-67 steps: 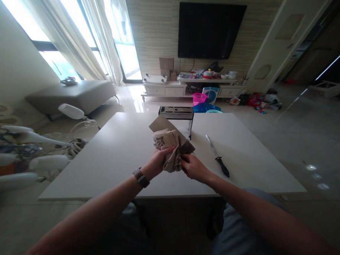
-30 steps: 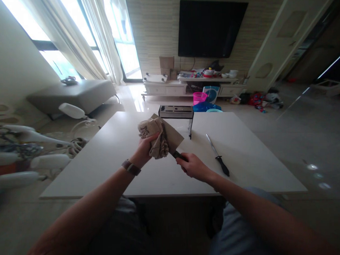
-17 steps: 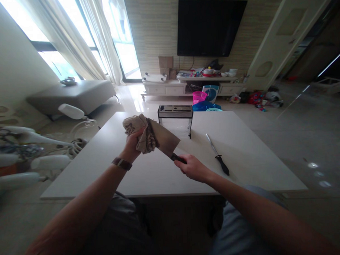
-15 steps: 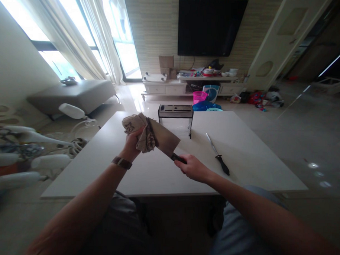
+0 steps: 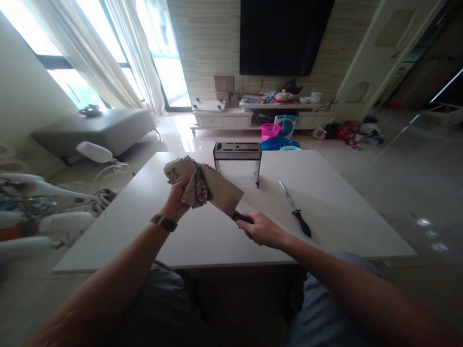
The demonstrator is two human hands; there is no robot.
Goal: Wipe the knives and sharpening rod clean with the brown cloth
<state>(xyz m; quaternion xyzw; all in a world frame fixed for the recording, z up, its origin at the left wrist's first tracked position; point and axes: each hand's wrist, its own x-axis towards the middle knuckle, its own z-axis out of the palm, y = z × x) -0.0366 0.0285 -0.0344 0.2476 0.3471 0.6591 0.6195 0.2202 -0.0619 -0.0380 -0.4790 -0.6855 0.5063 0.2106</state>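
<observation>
My right hand [image 5: 261, 228] grips the black handle of a cleaver [image 5: 223, 190], held above the white table [image 5: 203, 240] with its broad blade pointing up and left. Bunched in my left hand [image 5: 177, 200] is a beige patterned cloth [image 5: 196, 187], wrapped over the far end of the blade and hiding it. To the right of my right hand a honing steel [image 5: 300, 220] with a black handle lies on the tabletop. Beyond the blade stands a knife block [image 5: 237, 152] with a slotted top and see-through sides.
White chairs [image 5: 68, 222] stand close to the table's left side. Past the far edge are a pink basket [image 5: 270, 131] and a blue plastic thing [image 5: 279, 143] on the floor. A low TV cabinet [image 5: 237, 120] lines the wall, and a grey bench [image 5: 97, 130] is by the window.
Hardly anything differs. The cloth seems to have slid very slightly towards the blade's far end, baring a little more metal; the whole view has shifted a touch.
</observation>
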